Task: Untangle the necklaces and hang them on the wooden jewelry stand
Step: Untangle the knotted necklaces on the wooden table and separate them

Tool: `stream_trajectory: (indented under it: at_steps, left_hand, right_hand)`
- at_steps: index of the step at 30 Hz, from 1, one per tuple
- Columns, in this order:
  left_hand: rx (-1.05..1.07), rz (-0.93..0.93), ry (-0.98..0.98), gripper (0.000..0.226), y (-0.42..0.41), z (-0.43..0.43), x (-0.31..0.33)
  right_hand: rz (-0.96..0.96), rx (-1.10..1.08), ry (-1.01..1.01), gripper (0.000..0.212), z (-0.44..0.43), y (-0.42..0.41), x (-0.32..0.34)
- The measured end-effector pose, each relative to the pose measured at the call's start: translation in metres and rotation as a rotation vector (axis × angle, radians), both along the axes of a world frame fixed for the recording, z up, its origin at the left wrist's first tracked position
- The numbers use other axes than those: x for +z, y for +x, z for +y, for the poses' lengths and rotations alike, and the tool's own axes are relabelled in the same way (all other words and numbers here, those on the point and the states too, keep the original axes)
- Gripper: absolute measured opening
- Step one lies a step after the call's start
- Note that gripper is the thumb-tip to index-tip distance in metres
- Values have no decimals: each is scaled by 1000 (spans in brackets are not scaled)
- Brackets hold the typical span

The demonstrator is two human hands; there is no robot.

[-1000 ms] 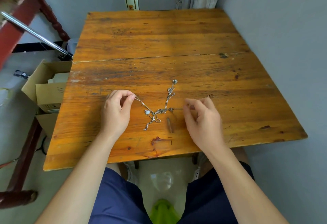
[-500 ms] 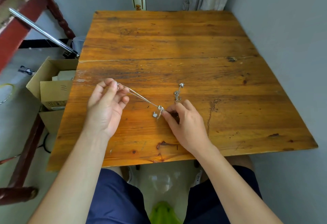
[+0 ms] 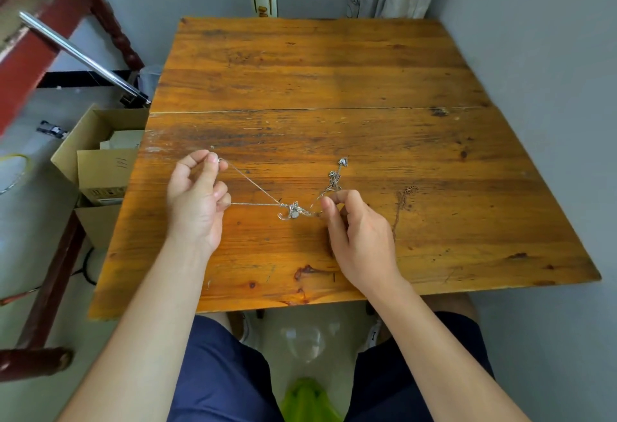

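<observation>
Since a second ago the left hand (image 3: 197, 201) has drawn away from the knot toward the left edge, so two silver strands now run taut from it to the tangle (image 3: 295, 213), which rests on the tabletop (image 3: 317, 64) between the hands. Its fingers (image 3: 213, 163) are pinched together on one end of the silver necklace (image 3: 253, 188). The right hand (image 3: 357, 234), which was off to the right, has moved in, and its fingers are clamped on chain right beside the knot. A darker chain (image 3: 400, 204) lies apart to the right, seemingly already separated. The knot looks stretched rather than undone, and no jewelry stand is in view, so hanging is some way off.
</observation>
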State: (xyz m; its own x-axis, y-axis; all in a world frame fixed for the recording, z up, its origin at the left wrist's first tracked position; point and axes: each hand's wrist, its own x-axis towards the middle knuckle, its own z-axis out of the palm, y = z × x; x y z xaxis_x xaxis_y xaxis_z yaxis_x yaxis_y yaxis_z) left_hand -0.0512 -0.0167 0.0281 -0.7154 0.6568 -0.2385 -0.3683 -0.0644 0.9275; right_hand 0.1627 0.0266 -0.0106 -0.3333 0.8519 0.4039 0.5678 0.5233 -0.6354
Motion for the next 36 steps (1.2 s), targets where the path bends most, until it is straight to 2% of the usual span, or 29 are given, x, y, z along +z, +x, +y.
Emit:
stream_trajectory:
  at_steps: [6, 10, 14, 16, 19, 22, 25, 27, 29, 31, 36]
  left_hand:
    - [80, 486, -178, 10, 1, -1, -13]
    - [124, 711, -212, 11, 7, -3, -17]
    - [132, 1014, -368, 13, 7, -13, -18]
    - [88, 1109, -442, 14, 5, -19, -19]
    - [-17, 1286, -559, 16, 3, -23, -17]
    - [-119, 1365, -626, 21, 2, -25, -16]
    - [-261, 1420, -487, 22, 7, -22, -14]
    - [-437, 1382, -391, 25, 15, -18, -10]
    - [-602, 1351, -352, 30, 22, -13, -10]
    - [-697, 1406, -365, 31, 25, -10, -13]
    - [-730, 1343, -352, 6, 28, -7, -13]
  right_hand:
    - [-38, -109, 42, 30, -1, 1, -1]
    - [-68, -139, 55, 21, -2, -1, -3]
    - [-29, -42, 65, 26, -5, 3, 1]
    - [-78, 55, 71, 37, -5, 5, 0]
    - [-141, 179, 108, 37, -8, 3, -2]
    - [-80, 136, 52, 35, -9, 2, -4]
    - [36, -7, -44, 42, -1, 3, -3]
    - [64, -54, -75, 46, 3, 3, -3]
    - [21, -62, -56, 44, 2, 3, -4]
    - [-55, -58, -12, 40, 0, 0, -4]
    - [-113, -59, 36, 39, 0, -2, -3]
